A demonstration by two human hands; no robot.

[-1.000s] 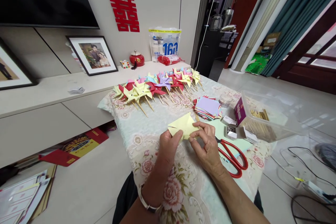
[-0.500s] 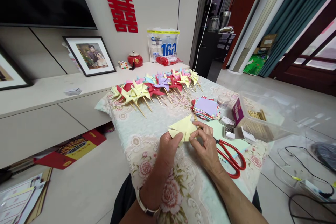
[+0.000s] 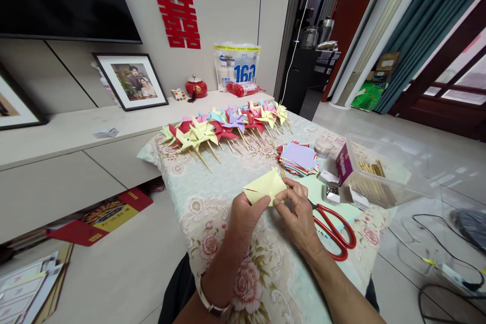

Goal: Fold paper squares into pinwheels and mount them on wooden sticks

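Note:
A pale yellow square of paper (image 3: 261, 186) with slits cut in from its corners is held between both hands above the table. My left hand (image 3: 246, 215) pinches its lower left side, thumb on top. My right hand (image 3: 298, 207) grips the right edge between thumb and fingers. Red-handled scissors (image 3: 334, 228) lie just right of my right hand, their blades partly hidden. Beyond the hands rests a stack of coloured paper squares (image 3: 299, 156). Finished paper pinwheels (image 3: 233, 119) on wooden sticks are laid in a row at the table's far side.
A clear plastic bin (image 3: 395, 172) with wooden sticks (image 3: 374, 168) stands at the table's right. Near it are a small open box of metal pins (image 3: 331, 193) and a round clear container (image 3: 323, 147). A white cabinet (image 3: 76, 136) borders the table's far left side.
The paper's edges, spread in separate flaps before, now lie flatter in one sheet. My left thumb has slid slightly right across it. The right hand has barely moved.

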